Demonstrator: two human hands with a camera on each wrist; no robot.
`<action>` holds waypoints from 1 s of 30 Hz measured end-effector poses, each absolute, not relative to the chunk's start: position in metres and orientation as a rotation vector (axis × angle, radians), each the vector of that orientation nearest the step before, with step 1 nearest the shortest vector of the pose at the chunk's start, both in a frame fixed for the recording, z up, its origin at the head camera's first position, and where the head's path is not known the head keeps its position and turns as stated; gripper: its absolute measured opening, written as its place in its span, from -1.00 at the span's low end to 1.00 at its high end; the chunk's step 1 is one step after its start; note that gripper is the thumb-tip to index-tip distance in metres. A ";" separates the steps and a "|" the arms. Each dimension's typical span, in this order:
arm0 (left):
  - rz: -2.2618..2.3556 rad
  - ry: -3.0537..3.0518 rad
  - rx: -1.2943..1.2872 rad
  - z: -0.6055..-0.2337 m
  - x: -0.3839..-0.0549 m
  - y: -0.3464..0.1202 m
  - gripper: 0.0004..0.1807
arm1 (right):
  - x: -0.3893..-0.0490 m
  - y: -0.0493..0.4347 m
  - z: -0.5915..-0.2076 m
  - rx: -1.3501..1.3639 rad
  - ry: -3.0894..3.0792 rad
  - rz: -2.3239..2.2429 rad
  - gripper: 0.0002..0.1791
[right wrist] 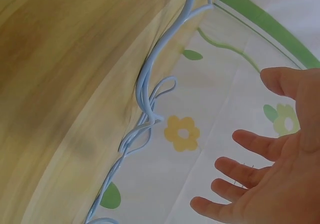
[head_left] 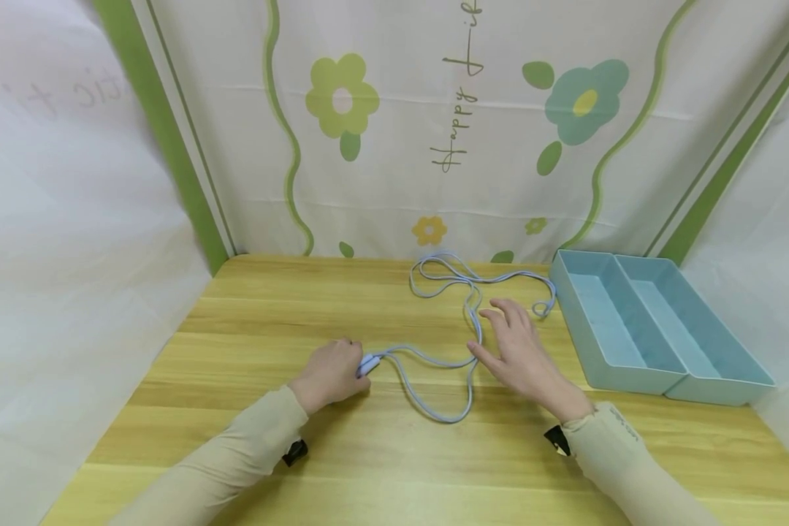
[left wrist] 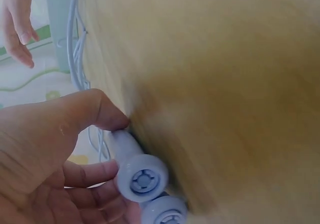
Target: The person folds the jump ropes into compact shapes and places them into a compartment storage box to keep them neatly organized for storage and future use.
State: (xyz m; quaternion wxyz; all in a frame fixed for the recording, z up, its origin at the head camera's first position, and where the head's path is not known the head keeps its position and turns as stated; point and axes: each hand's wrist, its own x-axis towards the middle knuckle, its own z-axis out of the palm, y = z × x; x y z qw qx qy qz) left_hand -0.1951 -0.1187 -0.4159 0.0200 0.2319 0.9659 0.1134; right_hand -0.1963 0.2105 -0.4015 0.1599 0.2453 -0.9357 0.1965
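A light blue jump rope (head_left: 448,421) lies in loose loops over the wooden table, its far end curling close to the blue bin. My left hand (head_left: 332,372) holds its two handles (head_left: 368,364) side by side at the table's middle. In the left wrist view, thumb and fingers pinch one handle (left wrist: 144,179), and the round end of the second handle (left wrist: 167,213) shows just below. My right hand (head_left: 519,358) hovers by the rope's middle stretch with fingers spread, gripping nothing. From the right wrist, the doubled cord (right wrist: 142,84) runs along the table, apart from the fingertips.
A light blue two-compartment bin (head_left: 638,376) stands at the table's right side. Behind the table's back edge hangs a white curtain (head_left: 394,175) with printed flowers, and white sheets close off both sides.
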 end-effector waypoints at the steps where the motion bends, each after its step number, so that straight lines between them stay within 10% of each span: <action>1: 0.354 2.998 0.723 -0.416 -0.195 -0.119 -0.68 | -0.196 0.211 -0.402 0.702 -2.675 0.560 -0.36; 30: 0.813 2.789 1.008 -0.432 -0.220 -0.148 -0.82 | -0.195 0.207 -0.401 0.760 -2.667 0.584 -0.35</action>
